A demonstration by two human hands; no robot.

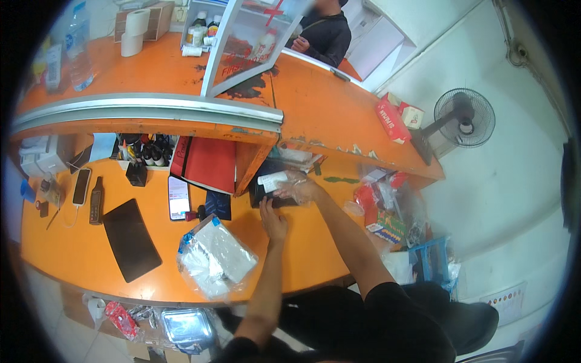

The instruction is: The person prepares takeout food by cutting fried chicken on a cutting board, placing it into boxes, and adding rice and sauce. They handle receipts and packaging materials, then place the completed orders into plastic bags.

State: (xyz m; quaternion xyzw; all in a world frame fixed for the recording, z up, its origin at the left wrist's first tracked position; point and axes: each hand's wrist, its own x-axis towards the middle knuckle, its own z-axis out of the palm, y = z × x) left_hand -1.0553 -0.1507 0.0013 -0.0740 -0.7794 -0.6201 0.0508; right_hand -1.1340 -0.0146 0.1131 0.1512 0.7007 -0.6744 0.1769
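Note:
My right hand (297, 187) has clear plastic film about its fingers and is closed on a small white item (272, 181), perhaps a roll or folded packet. Beneath it lies a dark flat object (256, 196), partly covered by my hands. My left hand (273, 222) rests on the orange desk with its fingertips at the dark object's near edge, and I see nothing held in it. A clear plastic bag (218, 258) with white contents lies to the left of my left forearm. A red folder (209, 164) leans under the shelf, and a lit phone (179, 198) lies near it.
A black tablet-like panel (132, 240) and a dark handheld device (96, 201) lie on the left. Overhead runs an orange shelf with a metal rail (150, 108). Plastic-wrapped goods (386, 199) crowd the right side, below a fan (464, 118). A person (324, 36) stands beyond the counter.

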